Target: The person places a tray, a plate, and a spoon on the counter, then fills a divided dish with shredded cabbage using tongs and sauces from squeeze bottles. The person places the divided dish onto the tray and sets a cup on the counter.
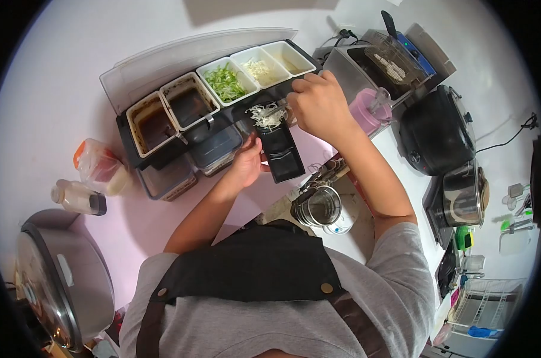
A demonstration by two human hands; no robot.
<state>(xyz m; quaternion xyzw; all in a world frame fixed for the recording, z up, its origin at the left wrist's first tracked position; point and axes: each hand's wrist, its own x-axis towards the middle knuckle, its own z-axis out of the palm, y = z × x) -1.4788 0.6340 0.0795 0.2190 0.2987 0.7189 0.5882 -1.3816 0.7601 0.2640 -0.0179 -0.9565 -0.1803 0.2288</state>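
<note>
We've got a blk divided tray up in front of the condiment rack, long side running toward us. White shreds sit heaped at its far end. Our L hand grips it from the L, thumb at the edge; other fingers are partly hidden behind it, so can't tell their spread. Our R hand is just R of the shreds, fingers curled tight round what looks like a thin metal utensil; exact pinch hidden.

Rack's blk w/ 5 white tubs, L to R: 2 w/ dk brown liquid, 1 w/ green shreds, 1 w/ pale shreds, last w/ pale stuff we can't ID. Clear bins sit under it, L of tray.

Pink cup is nr our R forearm; past it, a fryer, blk cooker & steel pot. Far L: a bottle nr a plastic bag, big silver cooker closer to us.
</note>
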